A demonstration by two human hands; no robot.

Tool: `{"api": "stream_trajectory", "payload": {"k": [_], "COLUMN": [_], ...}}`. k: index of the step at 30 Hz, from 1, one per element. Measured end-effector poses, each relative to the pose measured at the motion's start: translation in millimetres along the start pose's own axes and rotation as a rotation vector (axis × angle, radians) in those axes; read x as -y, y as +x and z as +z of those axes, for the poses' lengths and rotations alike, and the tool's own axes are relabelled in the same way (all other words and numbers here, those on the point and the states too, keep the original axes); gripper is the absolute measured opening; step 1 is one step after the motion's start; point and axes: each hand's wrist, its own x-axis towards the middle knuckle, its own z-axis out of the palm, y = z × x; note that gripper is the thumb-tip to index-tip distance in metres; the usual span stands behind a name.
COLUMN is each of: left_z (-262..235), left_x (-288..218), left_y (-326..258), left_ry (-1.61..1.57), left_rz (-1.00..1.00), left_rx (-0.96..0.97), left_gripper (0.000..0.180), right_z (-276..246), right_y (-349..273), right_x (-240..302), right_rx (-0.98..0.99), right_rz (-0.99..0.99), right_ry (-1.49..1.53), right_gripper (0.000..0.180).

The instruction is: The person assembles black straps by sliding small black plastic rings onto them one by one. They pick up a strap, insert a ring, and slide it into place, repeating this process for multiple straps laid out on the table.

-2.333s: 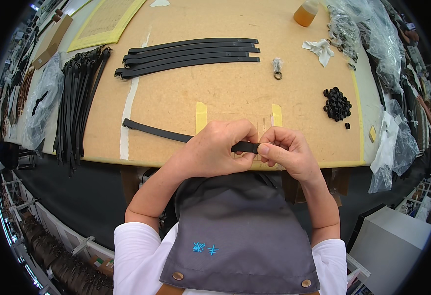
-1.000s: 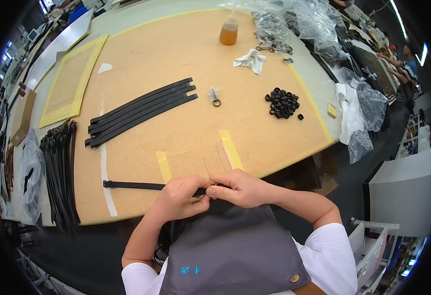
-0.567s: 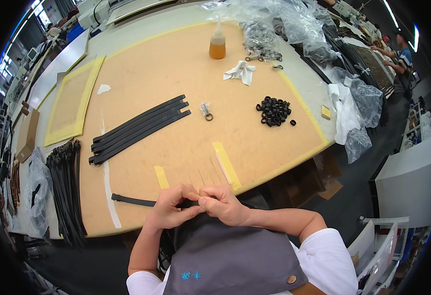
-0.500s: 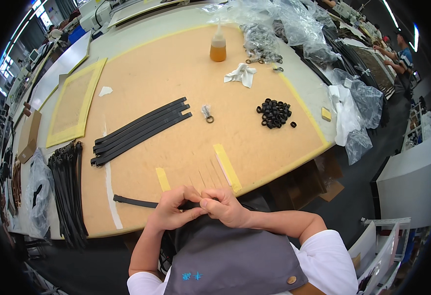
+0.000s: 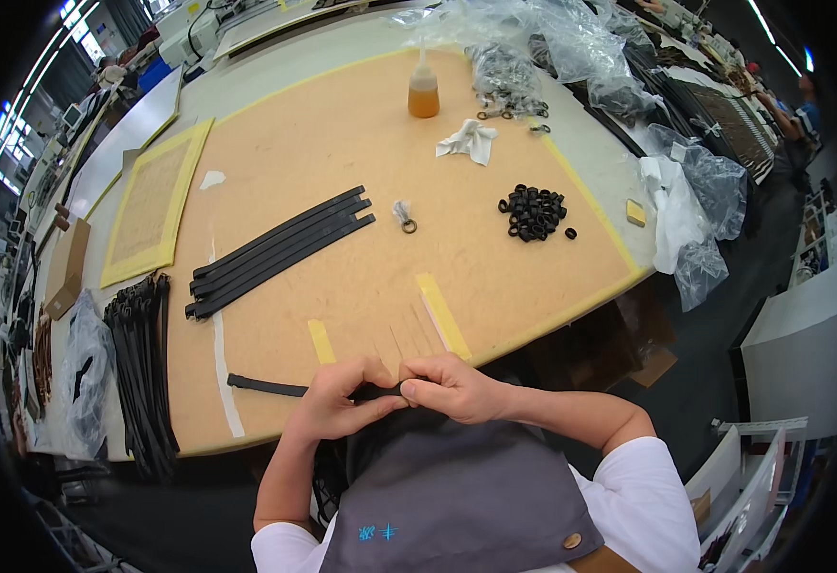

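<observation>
A black strap [image 5: 268,386] runs from the left over the table's near edge into my hands. My left hand [image 5: 350,399] is closed round it, thumb and fingers pinching close to its right end. Right beside it, my right hand [image 5: 455,390] pinches that end; the fingers hide the tip and anything small held there. Farther up the table lie several flat black straps side by side [image 5: 280,253]. A metal ring [image 5: 409,226] with a bit of clear plastic rests right of them. Beyond that sits a heap of small black loops [image 5: 533,212], one lying apart.
At the left edge hangs a bundle of black straps [image 5: 139,372] beside clear plastic wrap [image 5: 84,382]. A bottle of amber liquid [image 5: 423,94] stands at the back near a crumpled white cloth [image 5: 468,141]. Plastic bags [image 5: 590,48] pile at the far right. Yellow tape [image 5: 443,315] marks the near edge.
My right hand has shifted slightly right and turned, its thumb now along the strap's end. A little black strap shows between my hands. The whole view has moved slightly.
</observation>
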Motion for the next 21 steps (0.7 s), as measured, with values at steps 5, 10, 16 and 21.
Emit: {"api": "stream_trajectory", "payload": {"k": [5,10,16,21], "left_z": [7,7,0,-9], "left_x": [0,9,2,2], "left_y": [-2,-4,-3,3], "left_ry": [-0.055,-0.106,-0.14,-0.077], "left_rz": [-0.023,-0.149,-0.095,-0.037], "left_rx": [-0.029,-0.029,-0.128,-0.017], "left_gripper": [0.029,0.03,0.032,0.032], "right_z": [9,16,-6,-16], "right_y": [3,8,14,15], "right_x": [-7,-13,2,10], "right_rx": [-0.059,-0.136,0.021,0.058], "right_rz": [-0.038,0.024,0.185,0.21], "right_ry": [0.062,0.181,-0.012,0.037], "right_gripper": [0.025,0.025,0.023,0.025]}}
